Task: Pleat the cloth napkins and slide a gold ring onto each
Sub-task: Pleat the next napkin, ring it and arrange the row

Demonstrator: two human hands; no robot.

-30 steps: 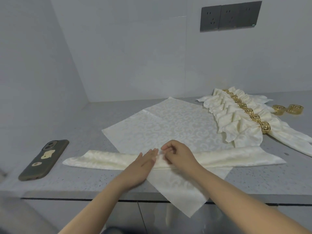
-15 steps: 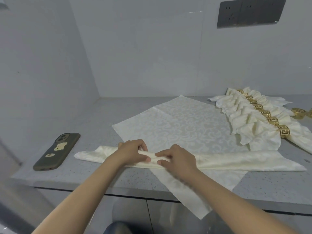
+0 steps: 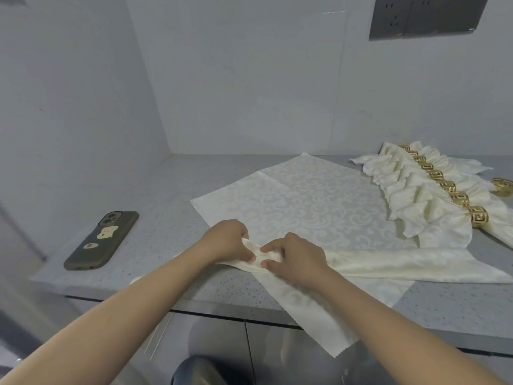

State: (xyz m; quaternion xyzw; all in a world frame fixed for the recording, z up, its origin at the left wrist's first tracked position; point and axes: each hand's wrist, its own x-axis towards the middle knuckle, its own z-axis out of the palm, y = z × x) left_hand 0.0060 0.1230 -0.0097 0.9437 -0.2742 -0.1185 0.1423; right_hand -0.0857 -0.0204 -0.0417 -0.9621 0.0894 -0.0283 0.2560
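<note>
A: Reaching in from below, both forearms converge mid-surface. Left hand point(image 3: 227, 241) curled, fingers gripping the pleated napkin point(image 3: 402, 266); right hand point(image 3: 295, 255) just beside it, thumb and fingers pinching the same bunched fold.

B: Cloth appearance?

A: Cream damask, gathered into a long band running left to right. It lies across a flat napkin point(image 3: 313, 201) spread diamond-wise, whose near corner hangs over the front edge of the surface point(image 3: 172, 190).

B: Finished pieces?

A: Row of ringed napkins point(image 3: 416, 198) at far right, each cinched by a gold ring; one loose gold ring point(image 3: 502, 186) at the frame's right edge, beyond them.

B: Room?

A: Phone point(image 3: 102, 240) lies left, well apart from the hands, bare grey speckled surface between. Wall corner behind; outlet panel point(image 3: 424, 15) high on the right wall.
</note>
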